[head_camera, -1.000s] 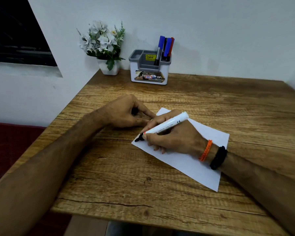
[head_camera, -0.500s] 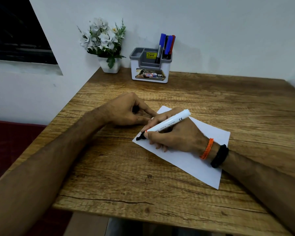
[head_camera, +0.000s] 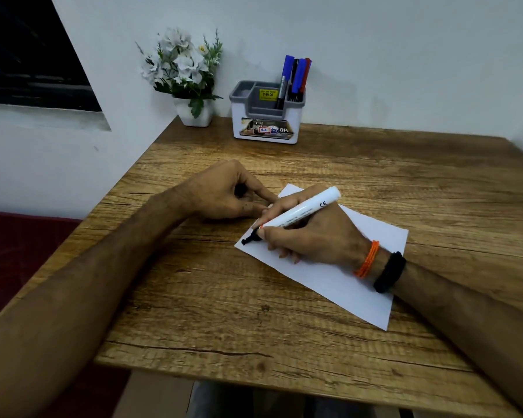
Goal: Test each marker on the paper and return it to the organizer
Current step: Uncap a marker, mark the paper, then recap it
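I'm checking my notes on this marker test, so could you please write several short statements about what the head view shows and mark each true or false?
1. The right hand grips a white marker with its black tip on the sheet of paper. True.
2. The organizer is empty. False: several markers stand in its right rear compartment.
3. The left hand holds a blue marker. False: its curled fingers hold something small and dark, perhaps the cap, beside the paper.
4. A pot of white flowers stands left of the organizer. True.
5. The right wrist is bare. False: it wears an orange thread and a black band.
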Motion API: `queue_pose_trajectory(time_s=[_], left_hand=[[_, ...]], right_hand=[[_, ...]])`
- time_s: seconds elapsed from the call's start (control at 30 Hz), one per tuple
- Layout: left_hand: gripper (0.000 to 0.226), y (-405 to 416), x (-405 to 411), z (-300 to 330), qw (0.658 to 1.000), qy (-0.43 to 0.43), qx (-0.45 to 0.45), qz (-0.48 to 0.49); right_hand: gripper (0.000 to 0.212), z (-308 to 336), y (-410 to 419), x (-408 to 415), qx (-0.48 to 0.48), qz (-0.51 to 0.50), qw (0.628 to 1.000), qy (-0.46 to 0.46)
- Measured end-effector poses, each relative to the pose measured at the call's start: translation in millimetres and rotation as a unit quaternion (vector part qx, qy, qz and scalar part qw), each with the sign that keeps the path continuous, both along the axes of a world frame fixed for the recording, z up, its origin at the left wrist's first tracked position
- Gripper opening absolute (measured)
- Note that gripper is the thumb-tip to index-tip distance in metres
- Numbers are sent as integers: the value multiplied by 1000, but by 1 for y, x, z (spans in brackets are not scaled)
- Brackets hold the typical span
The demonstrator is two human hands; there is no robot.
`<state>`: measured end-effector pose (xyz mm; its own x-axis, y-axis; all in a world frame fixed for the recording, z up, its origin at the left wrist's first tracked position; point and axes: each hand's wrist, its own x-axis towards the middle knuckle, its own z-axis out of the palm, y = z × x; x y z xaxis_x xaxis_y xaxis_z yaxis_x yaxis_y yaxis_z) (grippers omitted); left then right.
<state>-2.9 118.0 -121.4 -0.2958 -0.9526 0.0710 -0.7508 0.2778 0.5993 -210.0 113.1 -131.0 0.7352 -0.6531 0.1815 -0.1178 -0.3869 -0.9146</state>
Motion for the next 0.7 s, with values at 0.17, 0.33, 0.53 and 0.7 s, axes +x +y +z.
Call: queue_pose_trajectory(time_s=[0.17,0.33,0.53,0.7], left_hand=[[28,2,-1,2,1000,4,-1,7],[28,2,-1,3,1000,-1,6,5],[29,6,-3,3,1000,10,-5,7],[39,9,-1,7,995,61,-45,66]], right_hand=[[8,-1,-2,0,2,-10,1000,-2],[7,-2,-5,1,35,-27,999,-25],[6,5,-7,-1,94,-27,991,-92],[13,17,-12,-4,118,-38,984,-126]])
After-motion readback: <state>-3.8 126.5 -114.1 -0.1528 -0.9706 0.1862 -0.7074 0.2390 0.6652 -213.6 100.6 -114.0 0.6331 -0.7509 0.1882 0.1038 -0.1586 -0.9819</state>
